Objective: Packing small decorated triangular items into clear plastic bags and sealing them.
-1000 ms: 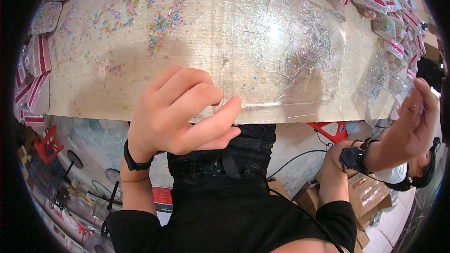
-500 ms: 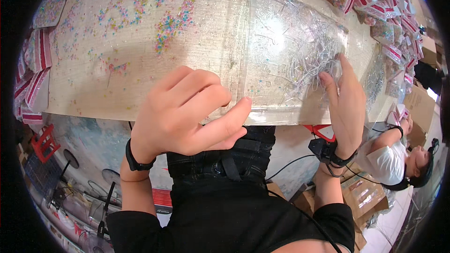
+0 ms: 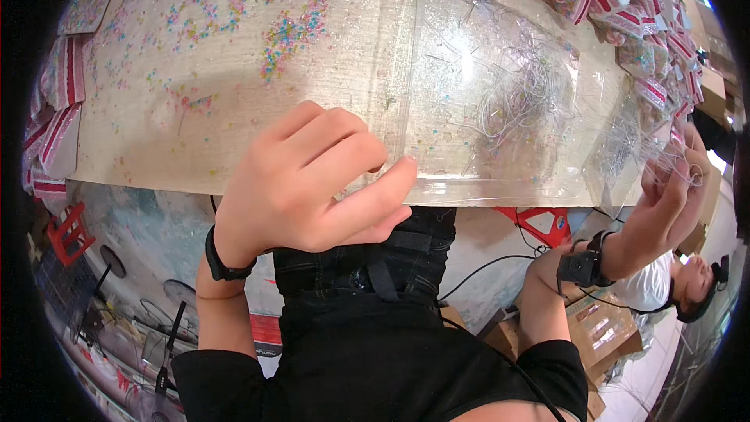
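Observation:
My left hand hovers over the near edge of the table, its fingers curled inward. Whatever lies inside that curl is hidden. Out at the right, beyond the table's corner, my right hand pinches a loose bunch of clear threads. Beside it a clear plastic bag with similar thin strands hangs at the table edge. A tangle of clear threads lies on a transparent plastic sheet on the right half of the table.
Tiny pastel beads are scattered over the table, thickest at the far middle. Red-and-white packets of beads are heaped along the left and right sides. A person in white is at the right, near cardboard boxes.
My right hand has left the tangle on the plastic sheet and swung right, carrying a bunch of clear threads. My left hand is nearly still.

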The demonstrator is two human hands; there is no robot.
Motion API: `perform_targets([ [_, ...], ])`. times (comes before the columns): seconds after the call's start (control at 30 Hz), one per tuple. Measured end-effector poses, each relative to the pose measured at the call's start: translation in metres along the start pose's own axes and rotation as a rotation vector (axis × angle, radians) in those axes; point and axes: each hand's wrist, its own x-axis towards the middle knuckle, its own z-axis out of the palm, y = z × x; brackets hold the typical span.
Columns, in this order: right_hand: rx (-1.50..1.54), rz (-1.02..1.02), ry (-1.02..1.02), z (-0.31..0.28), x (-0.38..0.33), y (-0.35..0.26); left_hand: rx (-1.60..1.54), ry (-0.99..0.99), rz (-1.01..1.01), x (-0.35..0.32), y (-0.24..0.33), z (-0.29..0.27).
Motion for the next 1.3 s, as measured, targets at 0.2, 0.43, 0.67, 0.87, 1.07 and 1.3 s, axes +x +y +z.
perform_targets([
  [0.2, -0.351, -0.041, -0.338, 0.049, -0.018, 0.010, 0.019, 0.003, 0.002, -0.001, 0.001, 0.000],
  [0.43, -0.358, -0.074, -0.538, 0.070, -0.034, 0.022, -0.004, -0.016, 0.000, -0.001, 0.000, 0.001],
  [0.67, -0.481, -0.049, -0.452, 0.051, -0.021, -0.002, 0.001, -0.019, -0.009, -0.001, 0.001, -0.002],
  [0.87, -0.287, -0.075, -0.024, 0.003, -0.007, -0.011, -0.003, -0.022, -0.006, -0.002, 0.001, -0.003],
  [1.07, -0.160, -0.299, 0.220, -0.007, -0.010, 0.012, 0.014, -0.007, -0.009, -0.003, 0.002, -0.002],
  [1.3, 0.114, -0.210, 0.376, -0.037, 0.007, 0.020, 0.022, -0.002, 0.001, -0.003, -0.001, 0.001],
])
